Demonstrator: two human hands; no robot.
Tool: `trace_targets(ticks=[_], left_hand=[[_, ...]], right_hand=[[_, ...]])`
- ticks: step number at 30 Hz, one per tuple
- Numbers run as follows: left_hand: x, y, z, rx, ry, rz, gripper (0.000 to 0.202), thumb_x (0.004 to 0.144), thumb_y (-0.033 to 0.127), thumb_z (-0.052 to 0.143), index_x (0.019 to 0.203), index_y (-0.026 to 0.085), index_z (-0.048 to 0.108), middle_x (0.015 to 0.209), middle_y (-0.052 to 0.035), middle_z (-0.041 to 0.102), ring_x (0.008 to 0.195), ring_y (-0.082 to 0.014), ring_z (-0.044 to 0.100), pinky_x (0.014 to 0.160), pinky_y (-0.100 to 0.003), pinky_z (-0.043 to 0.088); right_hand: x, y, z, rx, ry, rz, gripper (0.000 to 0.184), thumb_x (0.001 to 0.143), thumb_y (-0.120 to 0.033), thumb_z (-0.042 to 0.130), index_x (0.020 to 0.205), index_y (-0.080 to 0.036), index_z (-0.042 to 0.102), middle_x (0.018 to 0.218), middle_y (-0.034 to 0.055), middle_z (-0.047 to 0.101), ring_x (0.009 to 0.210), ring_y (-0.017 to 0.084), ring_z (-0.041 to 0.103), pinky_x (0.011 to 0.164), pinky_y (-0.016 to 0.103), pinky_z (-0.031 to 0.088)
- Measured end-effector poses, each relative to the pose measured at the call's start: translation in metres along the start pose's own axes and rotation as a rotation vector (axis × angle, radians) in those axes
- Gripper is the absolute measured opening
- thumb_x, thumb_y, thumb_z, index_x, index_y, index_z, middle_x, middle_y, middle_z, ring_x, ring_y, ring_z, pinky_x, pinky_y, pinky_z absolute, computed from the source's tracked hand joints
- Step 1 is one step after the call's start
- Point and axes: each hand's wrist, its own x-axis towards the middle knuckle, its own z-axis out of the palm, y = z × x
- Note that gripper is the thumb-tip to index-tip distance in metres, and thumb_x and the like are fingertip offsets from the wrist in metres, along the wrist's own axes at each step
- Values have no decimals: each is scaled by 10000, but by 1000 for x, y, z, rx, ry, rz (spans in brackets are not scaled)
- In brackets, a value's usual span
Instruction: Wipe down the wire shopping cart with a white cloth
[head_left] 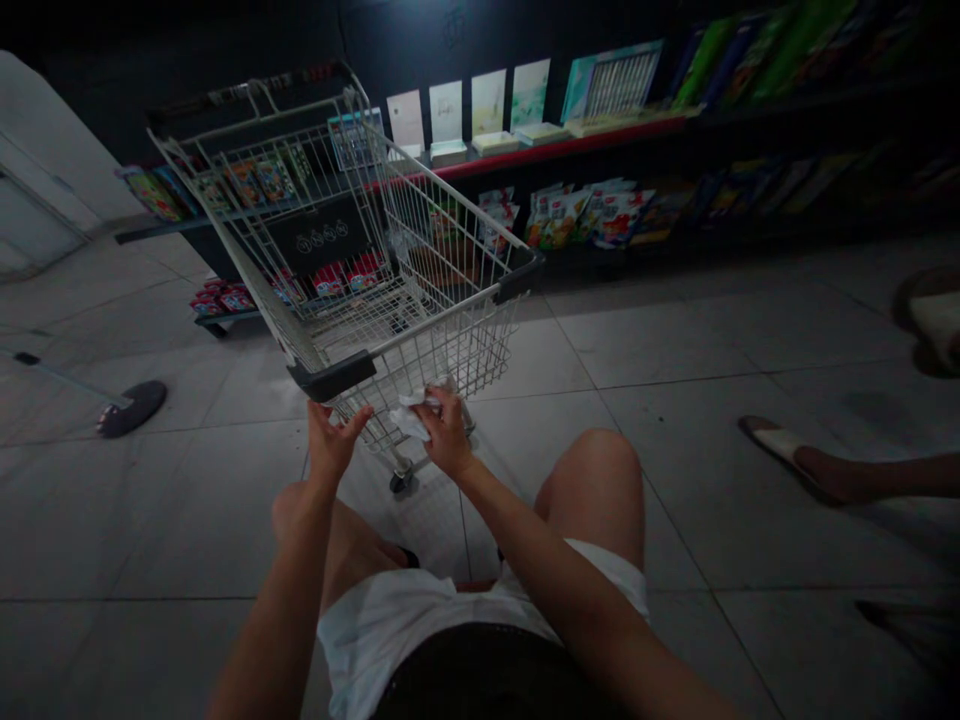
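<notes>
A metal shopping cart [442, 322] with a wire basket and dark plastic corner pieces stands right in front of me, its near end toward my knees. My left hand [330, 445] grips the basket's near left corner, just below the dark corner piece, with the thumb on the front wires. Some of its fingers are hidden by the cart. Bunched in my right hand [448, 435] is a white cloth or tissue [410, 420], held against the wires of the near end. Inside the basket I see bare wire, and a dark sign panel [319, 235] is at its far end.
Behind the cart runs a low shelf [525, 155] with boxed books and snack bags [592, 215]. A round post base [131, 408] stands on the tiled floor [675, 400] at left. At right, another person's foot in a flat shoe [787, 455] is close by.
</notes>
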Motion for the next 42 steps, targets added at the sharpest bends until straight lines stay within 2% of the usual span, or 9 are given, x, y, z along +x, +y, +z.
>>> trace_targets(ticks=[6,10,15,20,28,32,36,39,42], left_hand=[[1,5,-1,-6,7,-10,700,591,500,840,1133,243,480,1177,-90,540,1035,-229,591,756,-337,555],[1,11,-2,-62,-21,-31,724,586,475,845,1175,251,490,1191,-99,541,1028,-231,600,709,-324,570],[1,10,-3,-36,-7,-28,757,583,500,846,1205,254,492,1227,-105,513,1056,-234,582,710,-312,570],[2,9,-2,-59,0,-44,762,564,505,855,1185,252,494,1233,-110,503,1043,-220,571,680,-278,556],[7,6,-4,-34,1,-8,704,565,526,851,1088,234,480,1158,-86,501,979,-193,571,684,-287,551],[1,2,-2,47,91,22,740,566,566,831,1110,230,458,1124,-68,472,954,-178,538,688,-302,542],[-18,4,3,395,340,271,632,608,562,814,999,198,477,925,-19,444,829,-168,467,754,-377,513],[-32,17,11,501,207,525,386,744,466,743,906,203,513,848,-19,482,821,-185,491,796,-388,500],[-39,40,17,524,115,626,214,815,349,687,898,198,560,856,-35,540,800,-175,536,745,-334,502]], right_hand=[[-34,26,15,-49,-44,40,450,727,-100,533,1143,-195,676,1216,124,541,1203,288,453,1062,490,410],[-48,37,-3,-29,8,100,370,750,-73,484,1043,-181,683,1103,103,596,1105,238,505,1002,441,440],[-4,41,-41,6,148,86,395,745,-87,520,1091,-200,673,1211,107,547,1271,277,459,1131,531,378],[29,53,-37,-75,167,101,651,711,10,447,1316,-190,581,1519,115,366,1473,253,313,1201,484,360],[-45,96,-14,-34,62,189,570,676,-28,471,1188,-157,686,1310,125,629,1290,237,553,1110,436,484],[-37,93,-29,13,148,266,707,665,-14,471,1346,-176,567,1356,114,590,1300,227,546,1108,413,490],[4,90,-40,55,320,272,670,743,-17,463,1381,-207,538,1490,94,462,1405,238,446,1193,437,399],[14,97,-30,62,301,267,583,769,-34,480,1315,-195,604,1456,93,515,1394,242,467,1180,426,420],[-5,107,-13,45,274,282,548,735,-40,506,1245,-177,653,1408,99,570,1359,234,510,1164,417,441]])
